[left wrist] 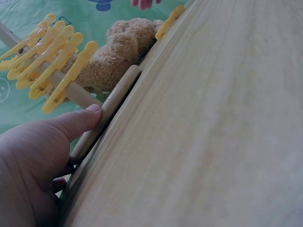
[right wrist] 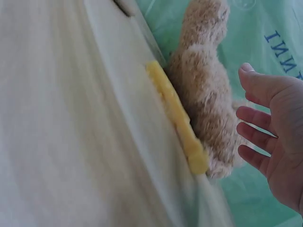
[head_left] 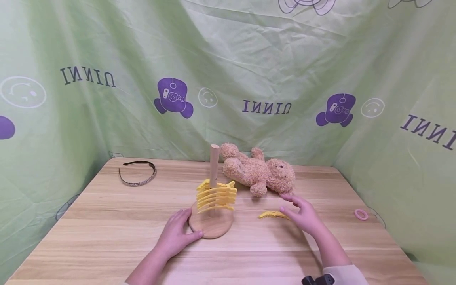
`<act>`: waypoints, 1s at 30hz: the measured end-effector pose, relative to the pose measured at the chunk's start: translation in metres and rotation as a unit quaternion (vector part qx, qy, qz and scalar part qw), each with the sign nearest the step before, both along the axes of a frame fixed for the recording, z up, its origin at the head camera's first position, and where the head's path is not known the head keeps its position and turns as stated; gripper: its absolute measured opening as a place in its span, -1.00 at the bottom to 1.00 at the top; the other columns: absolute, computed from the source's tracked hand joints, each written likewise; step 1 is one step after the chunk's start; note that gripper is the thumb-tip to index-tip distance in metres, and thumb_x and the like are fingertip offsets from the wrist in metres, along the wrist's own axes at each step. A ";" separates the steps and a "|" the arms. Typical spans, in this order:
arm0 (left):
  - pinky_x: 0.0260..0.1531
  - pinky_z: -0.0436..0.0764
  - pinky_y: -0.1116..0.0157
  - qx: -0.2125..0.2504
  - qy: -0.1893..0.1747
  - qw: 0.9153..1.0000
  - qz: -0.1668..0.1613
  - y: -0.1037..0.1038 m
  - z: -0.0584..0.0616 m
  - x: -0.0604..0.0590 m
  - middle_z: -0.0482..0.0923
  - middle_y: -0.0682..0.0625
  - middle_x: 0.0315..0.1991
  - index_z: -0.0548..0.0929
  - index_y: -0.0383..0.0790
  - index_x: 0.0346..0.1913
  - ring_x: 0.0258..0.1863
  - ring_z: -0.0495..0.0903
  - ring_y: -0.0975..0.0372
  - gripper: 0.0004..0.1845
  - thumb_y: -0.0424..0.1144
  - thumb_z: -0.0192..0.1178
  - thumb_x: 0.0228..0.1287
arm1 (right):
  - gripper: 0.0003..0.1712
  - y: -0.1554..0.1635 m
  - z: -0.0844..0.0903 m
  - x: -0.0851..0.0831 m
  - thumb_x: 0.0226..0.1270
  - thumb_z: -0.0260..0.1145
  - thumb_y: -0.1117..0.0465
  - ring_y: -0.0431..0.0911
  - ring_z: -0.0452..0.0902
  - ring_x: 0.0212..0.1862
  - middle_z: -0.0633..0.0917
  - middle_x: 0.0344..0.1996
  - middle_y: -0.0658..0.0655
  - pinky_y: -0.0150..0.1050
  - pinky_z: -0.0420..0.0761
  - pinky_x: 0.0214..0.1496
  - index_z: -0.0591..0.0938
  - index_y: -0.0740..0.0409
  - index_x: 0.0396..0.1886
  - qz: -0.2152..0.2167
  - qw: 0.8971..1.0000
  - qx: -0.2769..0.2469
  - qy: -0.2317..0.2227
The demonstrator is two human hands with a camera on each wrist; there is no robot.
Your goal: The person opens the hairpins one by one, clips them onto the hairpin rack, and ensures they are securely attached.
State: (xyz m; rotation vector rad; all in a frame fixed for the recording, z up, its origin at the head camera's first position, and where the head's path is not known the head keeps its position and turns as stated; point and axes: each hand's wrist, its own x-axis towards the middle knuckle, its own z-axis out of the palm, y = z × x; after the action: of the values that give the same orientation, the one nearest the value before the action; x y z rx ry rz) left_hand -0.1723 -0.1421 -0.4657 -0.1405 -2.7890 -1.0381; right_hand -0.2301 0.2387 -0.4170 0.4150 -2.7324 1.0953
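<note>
**Materials & finish**

Table [head_left: 107, 237] was pale wood w/ visible grain, smooth, matt. Stand base [head_left: 211, 225] & peg [head_left: 214, 164] were plain unvarnished-looking wood, smooth. Stacked clips [head_left: 217, 196] and the loose clip [head_left: 272, 215] were yellow plastic, smooth w/ slight sheen. Teddy bear [head_left: 260, 170] was tan plush, curly & rough. Backdrop [head_left: 249, 59] was thin green cloth, creased, printed. Headband [head_left: 138, 174] looked dark, textured; ring [head_left: 361, 214] pink, material unclear

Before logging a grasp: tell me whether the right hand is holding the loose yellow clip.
No; the right hand hovers open beside the yellow clip, which lies flat on the table.
</note>
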 end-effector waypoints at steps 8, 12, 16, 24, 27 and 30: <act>0.24 0.08 -0.05 0.003 -0.009 1.000 0.000 0.000 0.002 0.000 0.25 -0.17 0.22 0.27 -0.26 0.20 0.26 0.11 -0.04 -0.04 0.24 0.26 -0.28 | -0.39 0.016 -0.019 0.000 -0.02 0.30 -0.04 0.21 0.32 0.12 0.49 0.06 0.18 0.15 0.31 0.12 0.44 0.03 0.07 -0.012 0.999 0.013 -0.032; 0.24 0.08 -0.04 0.001 -0.012 1.000 0.000 0.000 0.002 0.000 0.25 -0.16 0.22 0.26 -0.26 0.21 0.27 0.11 -0.04 -0.04 0.24 0.26 -0.28 | -0.34 0.023 -0.027 -0.002 -0.07 0.33 -0.05 0.18 0.31 0.14 0.48 0.07 0.19 0.14 0.27 0.16 0.42 0.03 0.08 -0.010 0.999 0.026 -0.042; 0.25 0.07 -0.03 0.002 -0.015 1.000 -0.001 0.000 0.001 0.000 0.25 -0.16 0.23 0.26 -0.26 0.21 0.27 0.10 -0.02 -0.04 0.24 0.26 -0.27 | -0.29 0.028 -0.034 -0.005 -0.15 0.36 -0.08 0.16 0.32 0.13 0.48 0.06 0.22 0.12 0.24 0.19 0.43 0.03 0.08 -0.012 0.998 0.038 -0.053; 0.24 0.09 -0.04 -0.001 -0.004 1.000 -0.001 0.001 0.001 0.001 0.27 -0.17 0.21 0.28 -0.28 0.19 0.25 0.13 -0.04 -0.05 0.24 0.25 -0.27 | -0.35 0.028 -0.036 -0.007 -0.11 0.36 0.02 0.15 0.34 0.12 0.51 0.03 0.23 0.08 0.26 0.19 0.46 0.12 0.05 -0.004 0.997 0.059 -0.041; 0.23 0.10 -0.05 -0.004 0.002 1.000 -0.001 0.001 0.002 0.001 0.28 -0.18 0.20 0.29 -0.29 0.18 0.25 0.14 -0.05 -0.05 0.25 0.24 -0.27 | -0.40 0.028 -0.037 -0.007 -0.06 0.34 0.06 0.14 0.36 0.11 0.52 0.01 0.22 0.06 0.28 0.18 0.47 0.15 0.04 -0.003 0.997 0.070 -0.044; 0.23 0.10 -0.05 -0.005 0.001 1.000 -0.003 0.001 0.001 0.001 0.29 -0.18 0.19 0.29 -0.29 0.18 0.25 0.14 -0.05 -0.04 0.27 0.23 -0.27 | -0.45 0.029 -0.037 -0.007 -0.05 0.33 0.06 0.12 0.38 0.09 0.54 -0.01 0.20 0.06 0.28 0.18 0.50 0.13 0.00 -0.008 0.996 0.071 -0.050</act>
State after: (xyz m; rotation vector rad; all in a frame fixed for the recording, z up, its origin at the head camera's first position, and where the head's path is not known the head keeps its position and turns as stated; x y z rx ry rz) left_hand -0.1716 -0.1415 -0.4645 -0.1495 -2.7950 -1.0237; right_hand -0.2369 0.2673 -0.4541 0.3674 -2.9078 0.9455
